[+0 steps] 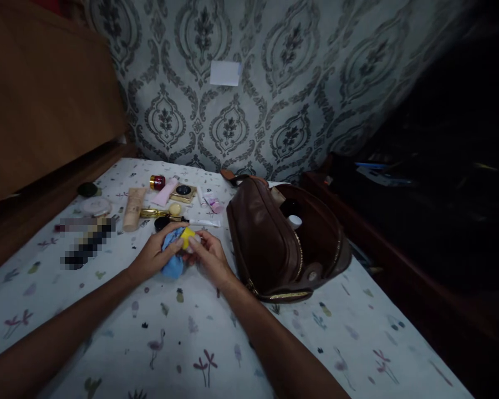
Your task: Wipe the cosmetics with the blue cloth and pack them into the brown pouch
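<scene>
My left hand [154,252] is closed on a blue cloth [172,268], which bunches out below the fingers. Against the cloth sits a small yellow item [187,236], perhaps a little container; its kind is not clear. My right hand [212,257] pinches the other side of that yellow item, where a pale part shows by the thumb. Both hands are held close together above the printed sheet [208,343], left of an unzipped brown leather bag [258,238]. Inside the bag a white round lid [295,222] and a dark object are visible.
Cosmetics lie beyond my hands: a beige tube [133,210], a red jar [157,182], a pink tube [165,192], a gold compact [183,192] and a white tube [205,223]. A clear round case [96,206] is farther left. A wooden cabinet [50,94] borders the left, patterned wall behind.
</scene>
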`<action>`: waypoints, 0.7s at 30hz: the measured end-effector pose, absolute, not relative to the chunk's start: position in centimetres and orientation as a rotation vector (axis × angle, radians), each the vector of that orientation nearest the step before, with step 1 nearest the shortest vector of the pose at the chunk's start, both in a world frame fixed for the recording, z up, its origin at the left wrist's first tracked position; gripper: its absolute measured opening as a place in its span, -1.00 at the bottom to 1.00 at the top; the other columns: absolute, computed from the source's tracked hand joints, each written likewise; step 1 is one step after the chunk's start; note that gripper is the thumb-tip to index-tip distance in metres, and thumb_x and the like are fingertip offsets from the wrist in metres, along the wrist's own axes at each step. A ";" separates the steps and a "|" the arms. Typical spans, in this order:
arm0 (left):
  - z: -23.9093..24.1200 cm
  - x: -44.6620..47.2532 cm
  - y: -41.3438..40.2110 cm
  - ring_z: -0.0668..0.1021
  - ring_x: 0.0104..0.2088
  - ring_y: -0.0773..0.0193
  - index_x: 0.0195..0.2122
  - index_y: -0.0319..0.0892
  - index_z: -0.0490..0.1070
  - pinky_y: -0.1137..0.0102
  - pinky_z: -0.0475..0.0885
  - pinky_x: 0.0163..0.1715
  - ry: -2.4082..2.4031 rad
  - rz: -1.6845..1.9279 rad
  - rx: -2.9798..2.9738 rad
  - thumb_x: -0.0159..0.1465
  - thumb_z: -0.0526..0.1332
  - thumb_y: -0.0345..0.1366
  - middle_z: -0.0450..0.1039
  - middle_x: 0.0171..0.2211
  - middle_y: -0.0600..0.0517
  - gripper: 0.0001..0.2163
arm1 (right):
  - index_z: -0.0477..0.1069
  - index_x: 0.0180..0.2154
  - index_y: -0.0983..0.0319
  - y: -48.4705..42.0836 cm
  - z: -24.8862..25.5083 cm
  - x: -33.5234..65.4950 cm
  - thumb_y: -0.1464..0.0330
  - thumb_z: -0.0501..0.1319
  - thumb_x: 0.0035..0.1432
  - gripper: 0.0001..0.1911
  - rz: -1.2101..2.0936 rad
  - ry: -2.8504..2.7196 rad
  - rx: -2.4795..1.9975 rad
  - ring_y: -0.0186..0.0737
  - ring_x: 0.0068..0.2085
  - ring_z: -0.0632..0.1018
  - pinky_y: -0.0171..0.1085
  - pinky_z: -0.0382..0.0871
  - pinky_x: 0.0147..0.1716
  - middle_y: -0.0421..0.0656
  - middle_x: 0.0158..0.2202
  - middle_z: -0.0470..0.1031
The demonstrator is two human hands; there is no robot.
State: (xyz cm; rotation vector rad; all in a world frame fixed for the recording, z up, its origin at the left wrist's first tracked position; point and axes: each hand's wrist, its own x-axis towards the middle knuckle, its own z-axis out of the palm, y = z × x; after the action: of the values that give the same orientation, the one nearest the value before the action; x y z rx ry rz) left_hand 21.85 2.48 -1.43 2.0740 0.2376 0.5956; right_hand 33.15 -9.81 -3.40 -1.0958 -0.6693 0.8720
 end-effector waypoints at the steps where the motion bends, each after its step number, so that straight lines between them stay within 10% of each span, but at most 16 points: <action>1: -1.5 21.8 2.5 0.54 -0.11 0.10 0.13 -0.21 0.36 0.32 0.43 -0.06 0.224 0.586 2.071 0.32 0.11 -0.03 0.52 -0.12 -0.07 -0.54 | 0.36 -0.24 0.19 -9.8 -3.4 33.2 -0.08 0.37 -0.07 -0.45 0.872 -0.672 -1.089 -0.31 -0.54 0.47 -0.34 0.26 -0.60 -0.26 -0.48 0.46; 13: -1.7 22.0 2.2 0.53 -0.10 0.12 0.09 -0.21 0.31 0.32 0.41 -0.03 0.171 0.554 2.062 0.32 0.15 -0.08 0.47 -0.03 -0.09 -0.59 | 0.33 -0.28 0.18 -9.9 -3.6 33.0 -0.28 0.13 0.02 -0.35 0.777 -0.696 -1.265 -0.38 -0.67 0.28 -0.35 0.06 -0.73 -0.32 -0.59 0.29; 21: -1.4 21.7 1.9 0.52 -0.16 0.14 0.10 -0.23 0.28 0.33 0.38 -0.10 0.166 0.531 2.087 0.34 0.11 -0.06 0.49 -0.09 -0.07 -0.58 | 0.37 -0.08 0.20 -10.5 -3.2 32.6 -0.04 0.02 0.29 -0.52 0.500 -0.889 -1.359 -0.28 -0.46 0.42 -0.29 0.33 -0.50 -0.20 -0.38 0.41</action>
State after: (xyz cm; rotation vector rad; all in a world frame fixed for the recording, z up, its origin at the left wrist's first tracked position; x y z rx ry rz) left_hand 21.74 1.91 -1.38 2.0866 0.1662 0.5310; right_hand 32.56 -10.49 -3.23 -1.3588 -0.8888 0.5002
